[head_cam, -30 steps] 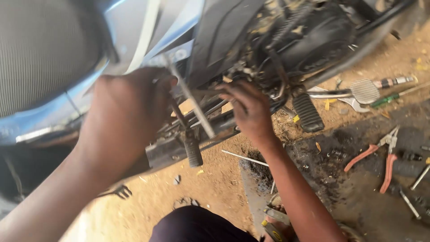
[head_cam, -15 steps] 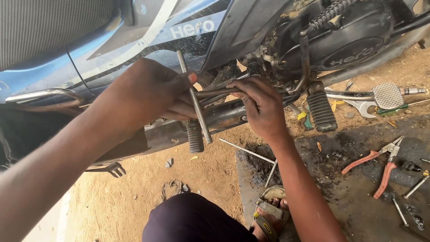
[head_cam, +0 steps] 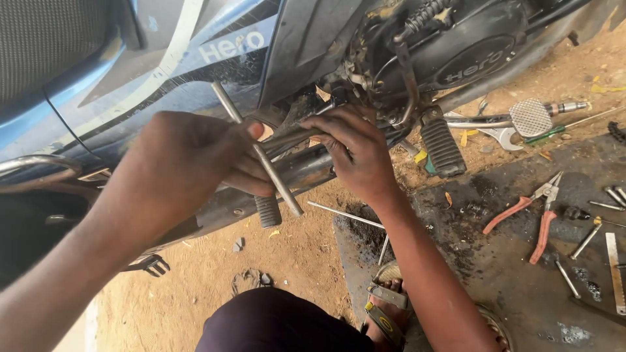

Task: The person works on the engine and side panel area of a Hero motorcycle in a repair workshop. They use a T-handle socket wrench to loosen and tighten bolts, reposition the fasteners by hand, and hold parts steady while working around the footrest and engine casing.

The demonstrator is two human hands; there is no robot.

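The left hand (head_cam: 189,163) is curled into a loose fist around the shaft of a long grey steel T-handle wrench (head_cam: 257,151), whose crossbar runs on a slant from upper left to lower right across the knuckles; the thumb lies along the shaft and the fingers are wrapped shut on it, not spread. The wrench's shaft points to the right, in under the blue and black side panel of the motorcycle (head_cam: 195,72), towards the cluttered dark frame just behind the engine. The right hand (head_cam: 355,153) is on that same spot, palm down and fingers bent, its fingertips pressed to the far end of the wrench shaft and the greasy metal there; whether it pinches the tool or only steadies it I cannot tell, because the fingers cover the joint. Just right of this hand hangs a black ribbed rubber footpeg (head_cam: 443,146), and a smaller black ribbed footpeg (head_cam: 267,210) hangs just below the left hand. On the sandy ground under the hands lies a thin bare steel rod (head_cam: 345,215). Well off to the right, on a dark oil-stained slab (head_cam: 495,261), lie orange-handled pliers (head_cam: 531,215) with other small tools near them. The person's sandalled foot (head_cam: 388,306) rests at the slab's near edge.
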